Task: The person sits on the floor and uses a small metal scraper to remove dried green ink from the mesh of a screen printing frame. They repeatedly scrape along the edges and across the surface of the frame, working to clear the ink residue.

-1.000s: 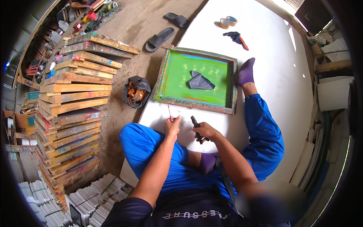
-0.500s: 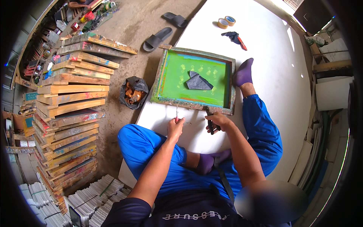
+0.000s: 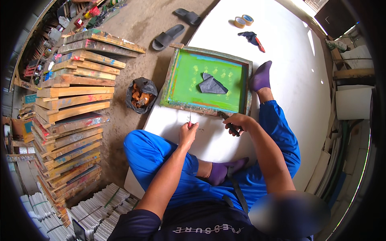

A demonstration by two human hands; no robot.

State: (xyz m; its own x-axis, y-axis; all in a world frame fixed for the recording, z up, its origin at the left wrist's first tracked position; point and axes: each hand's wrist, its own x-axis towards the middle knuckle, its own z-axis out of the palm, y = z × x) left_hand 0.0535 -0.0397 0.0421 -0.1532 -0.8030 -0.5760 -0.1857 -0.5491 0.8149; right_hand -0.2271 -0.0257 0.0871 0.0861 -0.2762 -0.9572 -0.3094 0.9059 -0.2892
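Observation:
A wooden screen-printing frame (image 3: pixel 217 55) with green mesh and pale yellow flower marks lies on the white surface before me. On its mesh rests a folded dark grey piece (image 3: pixel 213 85), cloth or sandpaper; I cannot tell which. My left hand (image 3: pixel 187 135) is closed round the red handle of a thin screwdriver (image 3: pixel 189 124), its shaft pointing at the frame's near edge. Black-handled pliers (image 3: pixel 233 129) are gripped in my right hand (image 3: pixel 241 122), tilted, with their jaws at the near edge further right. Whether the jaws hold anything is too small to make out.
Left of the frame, a black bag (image 3: pixel 141 95) of orange-brown scraps stands beside a tall stack of wooden frames (image 3: pixel 76 92). Two tape rolls (image 3: pixel 243 21) and a red-and-black tool (image 3: pixel 254 40) lie beyond. Dark slippers (image 3: pixel 168 37) sit on the floor. My foot (image 3: pixel 261 76) is beside the frame's right edge.
My right hand has shifted slightly right, and the pliers have swung from nearly upright to a slant. My left hand and the screwdriver have barely moved.

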